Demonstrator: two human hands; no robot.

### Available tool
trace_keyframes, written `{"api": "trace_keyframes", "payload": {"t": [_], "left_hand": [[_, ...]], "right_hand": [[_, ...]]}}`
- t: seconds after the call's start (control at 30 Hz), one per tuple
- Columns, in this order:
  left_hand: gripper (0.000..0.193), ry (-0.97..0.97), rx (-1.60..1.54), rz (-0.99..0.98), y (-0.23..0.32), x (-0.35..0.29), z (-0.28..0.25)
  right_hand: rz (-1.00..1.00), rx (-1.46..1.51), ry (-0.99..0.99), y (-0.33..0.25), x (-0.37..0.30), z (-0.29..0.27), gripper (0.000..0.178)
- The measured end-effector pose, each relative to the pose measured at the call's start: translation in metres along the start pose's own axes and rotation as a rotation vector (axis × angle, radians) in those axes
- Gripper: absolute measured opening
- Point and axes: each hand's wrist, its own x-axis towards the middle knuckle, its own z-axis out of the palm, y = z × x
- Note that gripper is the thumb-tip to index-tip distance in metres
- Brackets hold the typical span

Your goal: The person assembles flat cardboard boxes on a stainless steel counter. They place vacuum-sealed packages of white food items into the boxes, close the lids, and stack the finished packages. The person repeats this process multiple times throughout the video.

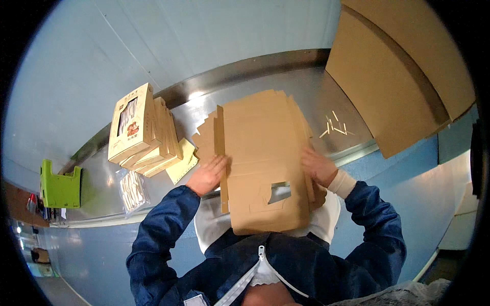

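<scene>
A stack of flat brown cardboard box blanks [265, 148] lies on the steel counter [326, 97] in front of me. The top blank has a cut-out window near its lower edge. My left hand [208, 174] presses on the blank's left edge, by a folded-up side flap. My right hand [317, 166] grips the right edge of the stack, fingers curled over it. Both arms are in dark blue sleeves.
Several assembled printed cartons [143, 132] lean together at the left, with a yellow sheet [185, 163] beside them and a clear bag of pale sticks [132, 189] in front. A green plastic holder [60, 186] stands far left. Large cardboard sheets [388, 86] lean at the right, small sticks [334, 126] nearby.
</scene>
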Motion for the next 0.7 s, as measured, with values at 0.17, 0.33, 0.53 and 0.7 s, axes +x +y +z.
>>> {"api": "trace_keyframes", "payload": {"t": [0.17, 0.33, 0.53, 0.7], "left_hand": [[0.037, -0.072, -0.209, 0.093, -0.016, -0.005, -0.006], [0.023, -0.208, -0.243, -0.127, 0.018, 0.025, -0.011], [0.017, 0.032, -0.142, -0.261, 0.057, 0.054, 0.031], [0.019, -0.053, -0.236, -0.305, 0.06, 0.057, 0.03]], "right_hand": [[0.053, 0.123, -0.237, -0.011, 0.015, -0.011, 0.012], [0.419, 0.27, -0.088, -0.023, 0.045, -0.008, 0.012], [0.163, 0.229, 0.068, -0.034, 0.053, 0.024, 0.013], [0.175, 0.353, -0.089, -0.027, 0.045, 0.021, 0.016]]}}
